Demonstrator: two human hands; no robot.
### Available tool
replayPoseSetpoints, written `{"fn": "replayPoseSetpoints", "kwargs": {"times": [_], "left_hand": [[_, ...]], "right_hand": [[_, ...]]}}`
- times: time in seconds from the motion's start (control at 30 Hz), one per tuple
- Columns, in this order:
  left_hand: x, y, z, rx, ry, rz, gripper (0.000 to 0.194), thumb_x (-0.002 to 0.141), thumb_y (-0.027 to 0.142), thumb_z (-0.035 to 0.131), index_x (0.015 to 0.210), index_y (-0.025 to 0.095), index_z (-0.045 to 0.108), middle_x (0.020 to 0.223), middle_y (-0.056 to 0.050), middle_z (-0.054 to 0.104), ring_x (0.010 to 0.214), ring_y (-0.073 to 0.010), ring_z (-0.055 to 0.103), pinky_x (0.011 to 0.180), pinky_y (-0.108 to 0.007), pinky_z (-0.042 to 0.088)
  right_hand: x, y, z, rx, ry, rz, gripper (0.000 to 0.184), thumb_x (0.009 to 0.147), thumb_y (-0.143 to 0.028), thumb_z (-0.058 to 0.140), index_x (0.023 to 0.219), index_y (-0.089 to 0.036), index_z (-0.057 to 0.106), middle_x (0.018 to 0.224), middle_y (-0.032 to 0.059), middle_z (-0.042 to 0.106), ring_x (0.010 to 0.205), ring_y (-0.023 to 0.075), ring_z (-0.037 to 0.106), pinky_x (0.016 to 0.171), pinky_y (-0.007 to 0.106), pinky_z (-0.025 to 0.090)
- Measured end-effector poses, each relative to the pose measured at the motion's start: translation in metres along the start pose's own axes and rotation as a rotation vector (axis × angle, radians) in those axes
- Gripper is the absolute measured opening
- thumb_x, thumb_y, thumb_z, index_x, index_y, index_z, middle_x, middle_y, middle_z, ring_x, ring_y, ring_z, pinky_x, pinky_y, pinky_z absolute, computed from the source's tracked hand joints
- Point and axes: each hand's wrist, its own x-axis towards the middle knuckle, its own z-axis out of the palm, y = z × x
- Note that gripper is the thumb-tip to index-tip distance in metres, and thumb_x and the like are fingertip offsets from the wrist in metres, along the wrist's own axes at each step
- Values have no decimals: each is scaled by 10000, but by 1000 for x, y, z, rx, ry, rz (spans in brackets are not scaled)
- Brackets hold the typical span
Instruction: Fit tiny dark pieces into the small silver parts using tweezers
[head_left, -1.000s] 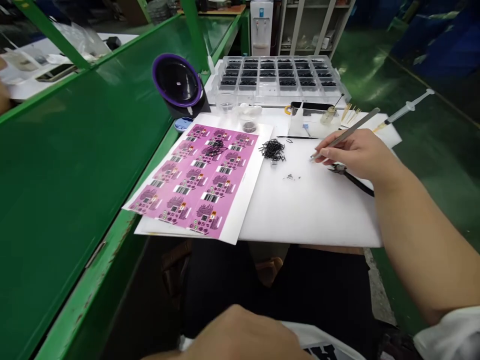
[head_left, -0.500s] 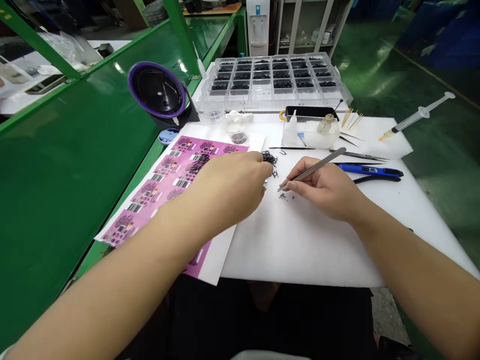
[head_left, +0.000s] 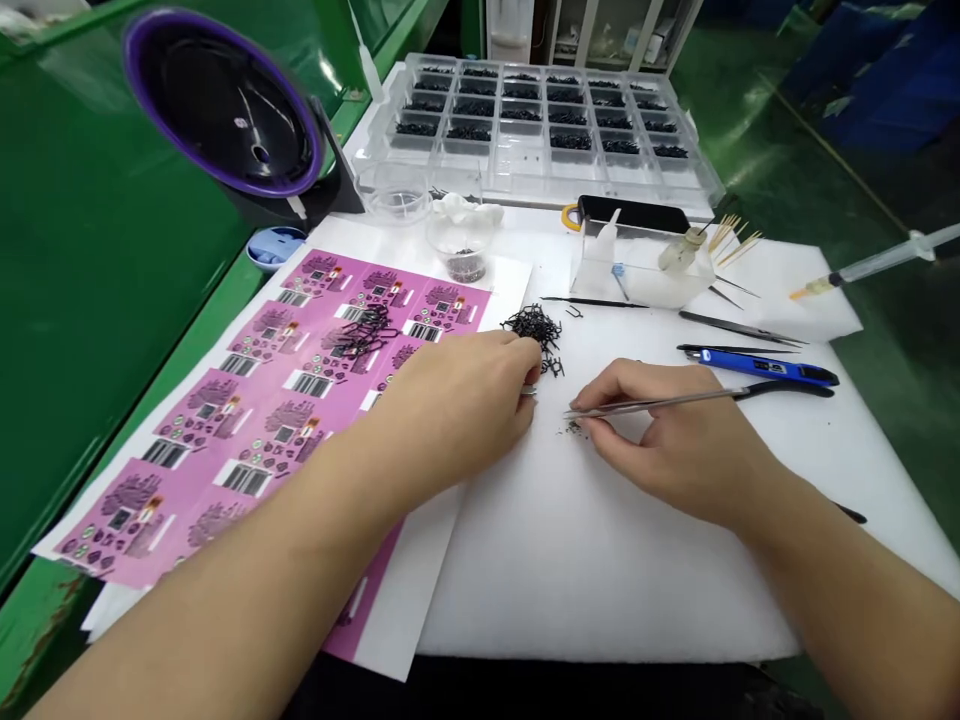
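My right hand (head_left: 660,430) pinches a pair of metal tweezers (head_left: 697,398) just above the white work surface. Their tips point left, over a few tiny dark specks (head_left: 573,428). Opposite them, my left hand (head_left: 465,410) is closed, its fingers pressed together. A small shiny tip pokes out between the left fingers; what it belongs to is hidden. Right behind the left hand lies a pile of small black forked pieces (head_left: 534,325). More such black pieces (head_left: 367,332) rest on a pink printed sheet (head_left: 274,415) under my left forearm.
A clear compartment box (head_left: 525,155) with black pieces stands at the back. A purple-rimmed black round device (head_left: 225,100) is at the left. To the right lie a blue-handled tool (head_left: 765,366), more tweezers (head_left: 739,327) and a syringe (head_left: 862,270). A small bottle (head_left: 681,250) sits behind.
The view has tipped down and closer, so the table things appear larger. The tweezers in my right hand now lie flatter, tips still near the specks. My left hand stays closed beside the pile.
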Motion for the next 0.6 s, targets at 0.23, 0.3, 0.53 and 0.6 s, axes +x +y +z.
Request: {"fn": "replayPoseSetpoints", "kwargs": {"times": [0.23, 0.3, 0.53, 0.6], "left_hand": [[-4, 1, -1, 34, 23, 11, 80, 800, 197, 501, 822, 202, 578, 811, -25, 646, 699, -219, 608, 540, -325, 375], [-4, -1, -3, -1, 53, -3, 69, 793, 224, 525, 823, 202, 584, 787, -21, 649, 703, -208, 602, 562, -318, 382], [-4, -5, -11, -128, 91, -46, 89, 761, 276, 552, 806, 215, 598, 655, 4, 615, 611, -171, 539, 515, -291, 341], [-4, -4, -11, -163, 78, -47, 110, 761, 269, 550, 842, 211, 596, 682, -1, 621, 622, -170, 541, 509, -288, 341]], "right_hand": [[-5, -1, 1, 43, 42, 59, 52, 772, -236, 632, 803, -277, 629, 878, -24, 747, 818, 208, 708, 703, 301, 530], [-6, -1, 1, 37, 24, 54, 57, 760, -230, 635, 791, -276, 618, 879, -28, 750, 820, 213, 714, 708, 305, 535], [-6, 0, 3, 46, 21, -35, 136, 749, -153, 634, 815, -266, 594, 875, -66, 744, 821, 162, 716, 700, 257, 534], [-6, 0, 3, 53, 19, -67, 156, 746, -126, 623, 821, -259, 589, 879, -78, 743, 811, 137, 714, 694, 233, 526]]}}
